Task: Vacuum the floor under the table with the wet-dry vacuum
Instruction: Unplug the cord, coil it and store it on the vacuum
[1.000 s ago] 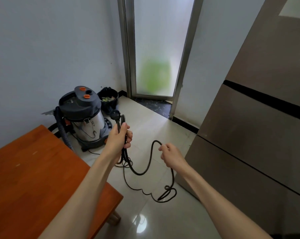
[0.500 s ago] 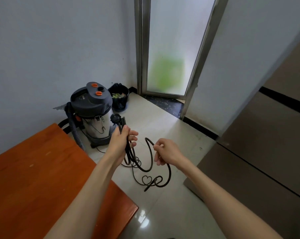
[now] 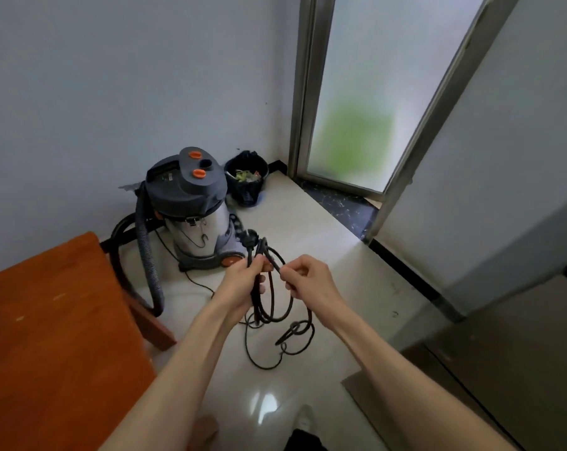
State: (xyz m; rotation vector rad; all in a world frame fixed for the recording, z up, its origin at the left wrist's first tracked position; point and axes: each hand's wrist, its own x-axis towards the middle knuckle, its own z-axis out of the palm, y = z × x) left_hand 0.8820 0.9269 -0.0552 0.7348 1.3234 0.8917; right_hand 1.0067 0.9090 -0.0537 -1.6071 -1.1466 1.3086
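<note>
The vacuum [image 3: 195, 209] stands upright on the floor [image 3: 308, 229] near the wall, just beyond the table [image 3: 47, 336] corner, with its hose [image 3: 147, 255] curving down to the floor beside the table leg. A bin [image 3: 247, 179] sits just behind the vacuum, by the door [image 3: 366, 92]. Bare tile lies open in front of the vacuum, as far as the black skirting. The cord [image 3: 269, 307] hangs in loops in front of the vacuum, its slack coiled on the tile. The left hand [image 3: 241, 286] grips the gathered loops, fingers curled round them, the plug [image 3: 250, 239] sticking up above the fist toward the vacuum. The right hand [image 3: 306, 281] pinches one strand just beside the left.
</note>
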